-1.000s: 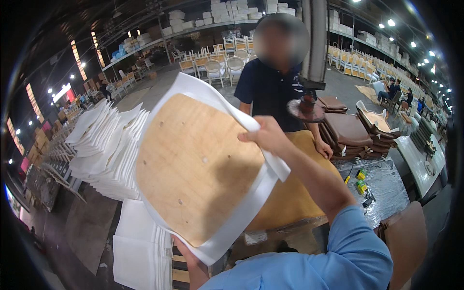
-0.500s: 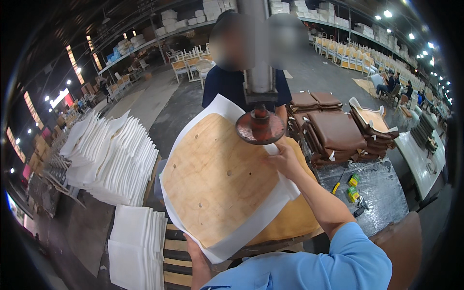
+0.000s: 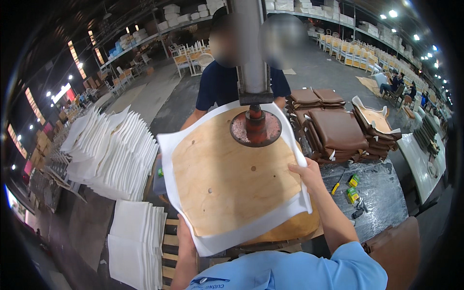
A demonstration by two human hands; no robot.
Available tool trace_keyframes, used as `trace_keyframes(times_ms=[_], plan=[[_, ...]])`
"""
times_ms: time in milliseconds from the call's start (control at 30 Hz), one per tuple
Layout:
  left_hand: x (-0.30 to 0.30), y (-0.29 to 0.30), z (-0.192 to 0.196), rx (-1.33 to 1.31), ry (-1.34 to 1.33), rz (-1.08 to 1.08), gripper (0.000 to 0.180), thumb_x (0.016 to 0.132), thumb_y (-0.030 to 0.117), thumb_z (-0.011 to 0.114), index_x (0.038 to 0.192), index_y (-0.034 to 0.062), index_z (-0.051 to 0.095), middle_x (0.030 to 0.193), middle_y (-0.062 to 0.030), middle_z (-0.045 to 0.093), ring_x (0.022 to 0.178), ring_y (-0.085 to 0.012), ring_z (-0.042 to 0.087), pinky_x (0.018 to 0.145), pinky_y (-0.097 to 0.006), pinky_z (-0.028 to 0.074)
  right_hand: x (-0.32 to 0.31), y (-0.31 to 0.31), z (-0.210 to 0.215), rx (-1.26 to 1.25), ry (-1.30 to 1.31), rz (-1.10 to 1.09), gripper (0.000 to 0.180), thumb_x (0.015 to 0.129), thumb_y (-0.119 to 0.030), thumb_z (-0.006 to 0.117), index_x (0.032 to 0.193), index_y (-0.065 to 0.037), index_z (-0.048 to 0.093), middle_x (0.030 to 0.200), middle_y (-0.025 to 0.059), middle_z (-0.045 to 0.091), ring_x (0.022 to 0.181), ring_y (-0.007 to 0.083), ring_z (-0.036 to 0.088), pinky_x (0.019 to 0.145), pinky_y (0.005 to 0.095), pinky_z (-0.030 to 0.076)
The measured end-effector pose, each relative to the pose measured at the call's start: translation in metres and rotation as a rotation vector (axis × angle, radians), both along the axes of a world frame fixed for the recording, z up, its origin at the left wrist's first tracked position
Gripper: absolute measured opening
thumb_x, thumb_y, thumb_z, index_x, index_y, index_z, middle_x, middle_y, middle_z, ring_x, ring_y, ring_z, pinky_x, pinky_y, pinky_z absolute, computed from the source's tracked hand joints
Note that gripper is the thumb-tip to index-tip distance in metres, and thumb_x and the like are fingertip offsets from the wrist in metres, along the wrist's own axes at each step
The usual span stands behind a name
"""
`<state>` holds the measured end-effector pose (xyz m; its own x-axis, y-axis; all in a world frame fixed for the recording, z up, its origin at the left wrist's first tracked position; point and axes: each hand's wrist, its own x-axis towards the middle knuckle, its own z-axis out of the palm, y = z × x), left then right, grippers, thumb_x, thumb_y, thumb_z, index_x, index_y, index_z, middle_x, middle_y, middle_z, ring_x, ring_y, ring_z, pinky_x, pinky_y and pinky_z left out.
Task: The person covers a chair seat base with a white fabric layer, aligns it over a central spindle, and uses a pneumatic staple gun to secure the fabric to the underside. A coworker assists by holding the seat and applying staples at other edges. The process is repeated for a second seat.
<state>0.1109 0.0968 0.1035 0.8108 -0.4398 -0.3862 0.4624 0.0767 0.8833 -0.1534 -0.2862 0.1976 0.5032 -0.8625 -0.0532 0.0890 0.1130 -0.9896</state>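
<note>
A plywood seat panel [image 3: 227, 188] lies on a larger sheet of white foam [image 3: 232, 241] whose margin shows all around it. My right hand [image 3: 307, 175] grips the right edge, thumb on top and fingers hidden beneath. At the near left corner, my left hand [image 3: 185, 237] holds the foam edge, its fingers mostly out of sight. Over the far part of the panel hangs a round press disc [image 3: 256, 133], red and worn, on a metal column [image 3: 251, 53]; I cannot tell whether it touches the wood. Below, a tan padded piece [image 3: 295, 226] peeks out.
A co-worker in a dark shirt [image 3: 212, 89] stands opposite, behind the column. White foam sheets [image 3: 111, 154] are stacked at left, brown upholstered seats [image 3: 336, 130] at right. A wrapped table [image 3: 382, 193] carries a yellow-handled tool [image 3: 336, 187] and small green-yellow boxes [image 3: 353, 195].
The panel and foam have turned clockwise and come down flatter under the disc. My right hand moved right and nearer along the edge; my left hand shifted slightly left.
</note>
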Motion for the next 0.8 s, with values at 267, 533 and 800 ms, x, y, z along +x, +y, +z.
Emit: trace_keyframes(times_ms=[267, 533, 800], plan=[[0.040, -0.003, 0.015, -0.466, 0.263, -0.369, 0.075, 0.117, 0.060, 0.041, 0.164, 0.0017, 0.045, 0.156, -0.0207, 0.062, 0.138, -0.0350, 0.065, 0.117, -0.050, 0.052, -0.053, -0.012, -0.047, 0.300, 0.029, 0.012, 0.036, 0.100, -0.014, 0.080, 0.128, 0.007, 0.071, 0.115, 0.0155, 0.079, 0.098, 0.0240, 0.078, 0.086, 0.0396, 0.063], [-0.011, -0.028, -0.045, -0.534, 0.253, -0.121, 0.078, 0.116, 0.063, 0.039, 0.167, 0.0038, 0.041, 0.163, -0.0203, 0.055, 0.144, -0.0384, 0.059, 0.121, -0.055, 0.048, -0.091, -0.015, -0.093, 0.450, 0.126, -0.071, 0.043, 0.104, -0.019, 0.075, 0.134, 0.011, 0.067, 0.122, 0.0201, 0.078, 0.105, 0.0287, 0.078, 0.092, 0.0431, 0.063], [-0.007, -0.056, -0.061, -0.438, 0.344, -0.390, 0.059, 0.120, 0.043, 0.042, 0.166, 0.0059, 0.042, 0.154, -0.0175, 0.063, 0.136, -0.0352, 0.065, 0.118, -0.051, 0.052, -0.103, -0.019, -0.096, 0.381, 0.344, 0.050, 0.054, 0.111, -0.032, 0.068, 0.149, 0.004, 0.058, 0.136, 0.0189, 0.072, 0.117, 0.0278, 0.073, 0.098, 0.0446, 0.061]])
